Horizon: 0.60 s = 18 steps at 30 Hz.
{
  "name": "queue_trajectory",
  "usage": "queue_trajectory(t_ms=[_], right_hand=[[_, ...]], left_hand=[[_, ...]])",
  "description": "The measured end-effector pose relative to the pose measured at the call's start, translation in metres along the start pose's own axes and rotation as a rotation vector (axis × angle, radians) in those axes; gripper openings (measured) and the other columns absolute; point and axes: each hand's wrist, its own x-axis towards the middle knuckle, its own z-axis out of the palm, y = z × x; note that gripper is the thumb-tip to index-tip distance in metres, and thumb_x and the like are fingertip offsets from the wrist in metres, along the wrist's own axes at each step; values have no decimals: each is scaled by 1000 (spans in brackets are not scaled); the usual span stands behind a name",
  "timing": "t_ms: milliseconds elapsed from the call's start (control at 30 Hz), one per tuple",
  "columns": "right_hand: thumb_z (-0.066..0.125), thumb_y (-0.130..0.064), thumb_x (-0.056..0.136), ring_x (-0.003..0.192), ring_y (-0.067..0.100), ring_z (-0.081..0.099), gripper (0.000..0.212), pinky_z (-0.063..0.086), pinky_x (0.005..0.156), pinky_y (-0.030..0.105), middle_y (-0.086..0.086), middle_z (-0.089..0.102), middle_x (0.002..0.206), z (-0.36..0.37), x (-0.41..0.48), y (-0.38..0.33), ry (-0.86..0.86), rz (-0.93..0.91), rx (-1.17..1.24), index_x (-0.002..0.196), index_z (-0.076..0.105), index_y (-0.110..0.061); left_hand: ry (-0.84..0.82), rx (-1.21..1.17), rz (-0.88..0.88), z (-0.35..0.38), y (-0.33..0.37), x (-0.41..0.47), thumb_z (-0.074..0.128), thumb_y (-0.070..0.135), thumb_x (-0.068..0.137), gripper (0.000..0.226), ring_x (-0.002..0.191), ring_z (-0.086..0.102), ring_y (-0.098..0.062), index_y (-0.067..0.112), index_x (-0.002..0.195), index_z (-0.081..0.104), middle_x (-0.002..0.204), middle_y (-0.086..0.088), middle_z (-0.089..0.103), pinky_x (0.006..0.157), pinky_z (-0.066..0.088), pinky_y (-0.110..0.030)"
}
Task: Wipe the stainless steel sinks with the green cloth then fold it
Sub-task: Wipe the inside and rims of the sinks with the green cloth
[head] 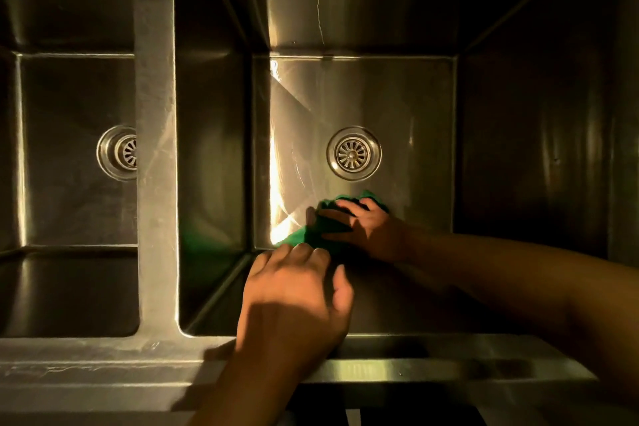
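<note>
The green cloth (307,235) lies bunched on the floor of the right sink (415,97), close to the front wall and just this side of the drain (353,153). My right hand (359,228) is on top of it, fingers spread and laid flat, pressing it down onto the steel without gripping it. My left hand (294,294) reaches in over the front rim near the front left corner. Its fingers are loose and open and hold nothing, and their tips are at the near edge of the cloth. I cannot tell whether they touch it.

I judge the cloth to be light, soft and limp. It will crumple under my palm, not slide as a flat sheet, and it has already gathered into folds. On smooth steel it should glide easily, so a flat, spread palm over its middle is my best hold for wiping, with enough pressure that it does not creep out from under my fingers. For the corners and walls I would bunch it into my fingers. For folding, I would pinch two corners and let it hang open first.

The left sink (69,149), beyond the divider (155,149), has no cloth in it.
</note>
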Motion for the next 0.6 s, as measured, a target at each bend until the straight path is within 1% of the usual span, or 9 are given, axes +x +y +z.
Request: queue_trajectory(t_ms=[33,67,100,133,200,267,400,467,600], right_hand=[[36,-71,96,150,34,31,61,31,114,46,9,27,166,2,-7,4,13,-17,-73,154,31,-51],[42,-55,103,151,34,29,50,33,113,48,6,27,167,0,-15,9,35,-21,-157,152,36,-51],[52,-41,103,151,36,31,47,37,110,51,6,30,166,-1,-21,17,107,6,-153,148,45,-48],[62,-29,99,149,39,33,49,41,108,55,8,33,165,-2,-26,25,125,59,-78,145,53,-42],[65,-16,94,149,48,28,55,37,109,63,15,29,165,-2,-37,39,154,199,26,145,55,-32],[63,-14,91,150,48,20,64,32,111,63,17,21,167,-5,-46,54,141,394,25,151,47,-30],[69,-6,78,151,45,11,85,36,111,61,13,8,169,-20,-39,88,118,747,93,155,36,-25],[70,-5,79,149,47,14,85,36,111,63,16,10,167,-27,-25,104,167,821,112,155,36,-23],[59,-9,92,151,49,11,74,26,117,65,17,9,168,-48,11,141,302,970,181,158,29,-27]], left_hand=[[-19,8,-9,-1,0,0,53,45,90,29,81,64,-21,24,87,73,83,5,69,78,51,-38],[-35,11,-17,-2,1,0,52,46,90,30,82,64,-21,25,88,73,83,5,69,79,51,-38],[-49,11,-24,-3,1,1,51,47,90,31,83,64,-20,25,88,73,84,6,69,79,51,-38],[-58,9,-26,-3,1,1,50,48,90,32,84,64,-19,26,89,73,85,7,69,80,52,-39],[-67,1,-25,-4,2,0,48,50,91,34,84,64,-18,26,89,73,84,8,69,81,52,-39],[-72,-9,-23,-4,1,0,46,51,91,37,83,63,-18,26,89,73,83,8,68,81,52,-39],[-59,-24,-16,-4,0,0,45,53,92,38,81,63,-15,27,89,72,82,10,67,81,51,-36],[-48,-18,-7,-4,0,0,46,52,91,36,80,64,-16,27,88,72,82,9,68,80,53,-38],[-28,-11,9,-5,2,0,50,49,90,33,80,66,-18,25,86,74,82,7,71,80,56,-41]])
